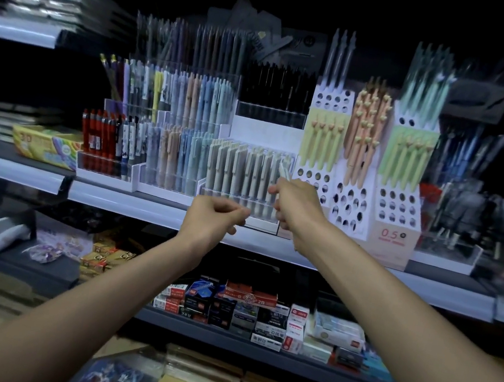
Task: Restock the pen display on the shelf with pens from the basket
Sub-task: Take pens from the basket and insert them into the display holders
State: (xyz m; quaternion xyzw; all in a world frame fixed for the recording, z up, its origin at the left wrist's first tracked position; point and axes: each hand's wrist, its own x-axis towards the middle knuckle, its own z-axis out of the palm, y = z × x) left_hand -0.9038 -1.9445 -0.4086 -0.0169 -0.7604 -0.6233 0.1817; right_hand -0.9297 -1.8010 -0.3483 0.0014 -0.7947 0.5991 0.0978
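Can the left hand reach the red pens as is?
Probably yes: left hand looks empty, red pens stand in the front row, tops exposed, nothing between. Right hand with its pen is on the other side.

Most of the pen (284, 170) hidden inside the right hand (295, 206).

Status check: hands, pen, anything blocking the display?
Right hand pinching pale pen over front tray. Left hand curled, holds nothing visible. Nothing between pen and tray.
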